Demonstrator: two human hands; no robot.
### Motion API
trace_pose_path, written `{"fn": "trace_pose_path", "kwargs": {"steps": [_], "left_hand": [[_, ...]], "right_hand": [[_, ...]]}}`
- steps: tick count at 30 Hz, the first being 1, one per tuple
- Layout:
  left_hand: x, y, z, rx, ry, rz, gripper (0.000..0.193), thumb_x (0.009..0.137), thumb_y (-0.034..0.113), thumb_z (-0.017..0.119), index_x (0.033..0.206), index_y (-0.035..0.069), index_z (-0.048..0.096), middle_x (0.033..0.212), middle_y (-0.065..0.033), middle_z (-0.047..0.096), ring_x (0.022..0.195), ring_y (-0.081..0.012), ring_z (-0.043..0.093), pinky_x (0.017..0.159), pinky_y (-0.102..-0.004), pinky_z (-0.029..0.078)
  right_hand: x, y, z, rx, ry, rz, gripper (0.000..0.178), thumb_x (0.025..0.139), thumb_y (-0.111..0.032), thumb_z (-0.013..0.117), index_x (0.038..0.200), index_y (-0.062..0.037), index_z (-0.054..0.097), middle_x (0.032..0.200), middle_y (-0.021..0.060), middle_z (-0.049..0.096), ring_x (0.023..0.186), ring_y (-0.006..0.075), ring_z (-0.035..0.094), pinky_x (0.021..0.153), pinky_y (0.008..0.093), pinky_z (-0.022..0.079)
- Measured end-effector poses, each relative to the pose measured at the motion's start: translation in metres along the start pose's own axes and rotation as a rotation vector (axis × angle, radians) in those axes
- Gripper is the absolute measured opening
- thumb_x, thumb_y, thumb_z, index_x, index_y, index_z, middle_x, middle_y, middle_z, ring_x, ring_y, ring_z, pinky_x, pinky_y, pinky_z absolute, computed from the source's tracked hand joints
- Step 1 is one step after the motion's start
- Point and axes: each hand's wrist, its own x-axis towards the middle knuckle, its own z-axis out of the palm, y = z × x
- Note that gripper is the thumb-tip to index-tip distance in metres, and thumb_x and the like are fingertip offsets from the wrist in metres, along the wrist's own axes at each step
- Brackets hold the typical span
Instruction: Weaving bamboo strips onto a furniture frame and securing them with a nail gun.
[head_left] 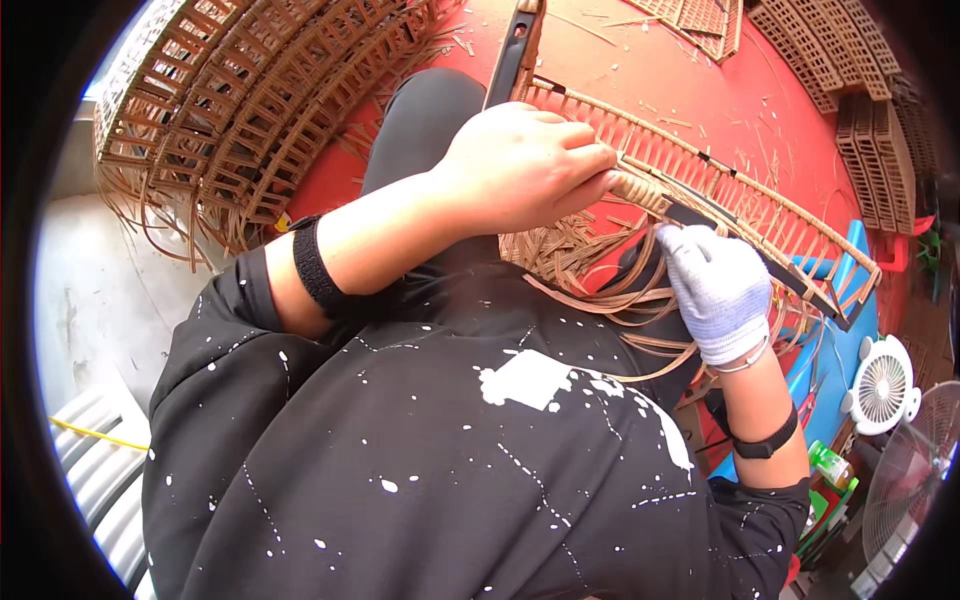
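Frame (757, 190) of woven cane, slatted and edged with black bars, lies aslant in the upper right part of my head view, its near end at the left hand and its far corner down beside a blue surface (845, 350). I have the bare left hand (525, 165) closed on the wrapped end of a rail of the frame, fingers bent over it, thumb side toward the right. Just to the right of it, the right hand (715, 290), in a pale knit glove, sits narrow, its fingertips pinched together on cane strands (640, 300) beside a black bar; I cannot make out how many strands it has. Those strands loop out leftward below the frame, close to the black shirt (530, 380) with white splashes. Both forearms wear a dark band. Left of the frame, a dark-clad knee (420, 125) rises behind the left forearm. Loose offcuts (560, 250) heap under the frame, and more are scattered over the red floor (590, 60). Curved slatted panels (270, 100) stand grouped at upper left, with 2 further stacks (875, 165) at upper right. At right I see 2 fans (883, 385), 1 white and 1 with a wire cage, and a bottle (830, 463) nearby.
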Motion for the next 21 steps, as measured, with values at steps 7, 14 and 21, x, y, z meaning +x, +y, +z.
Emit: {"fn": "trace_pose_path", "kwargs": {"steps": [7,14,21], "left_hand": [[-0.002,-0.001,-0.001,0.000,0.017,-0.013,0.014,0.087,0.025,0.068,0.096,0.014,0.069,0.075,-0.0002,0.062,0.068,-0.0195,0.065,0.060,-0.0329,0.050],[-0.004,-0.003,0.001,0.006,0.031,-0.008,0.012,0.086,0.024,0.068,0.093,0.014,0.069,0.074,-0.0006,0.062,0.068,-0.0202,0.065,0.060,-0.0336,0.051],[-0.003,-0.002,0.002,-0.010,0.076,-0.007,0.011,0.086,0.024,0.068,0.091,0.014,0.069,0.071,-0.0011,0.060,0.067,-0.0210,0.064,0.060,-0.0340,0.050]], "right_hand": [[0.000,-0.005,0.008,-0.216,-0.038,0.061,0.034,0.080,-0.014,0.065,0.113,-0.0101,0.067,0.076,0.0040,0.057,0.061,0.0224,0.057,0.057,0.0357,0.046],[0.002,-0.010,-0.018,0.213,-0.042,-0.040,0.026,0.070,0.002,0.066,0.094,-0.0064,0.069,0.104,0.0161,0.069,0.073,0.0299,0.067,0.064,0.0387,0.054],[-0.010,-0.005,0.021,-0.090,0.015,0.088,0.042,0.077,-0.013,0.074,0.118,-0.0117,0.065,0.071,0.0043,0.057,0.061,0.0222,0.059,0.060,0.0353,0.047]]}}
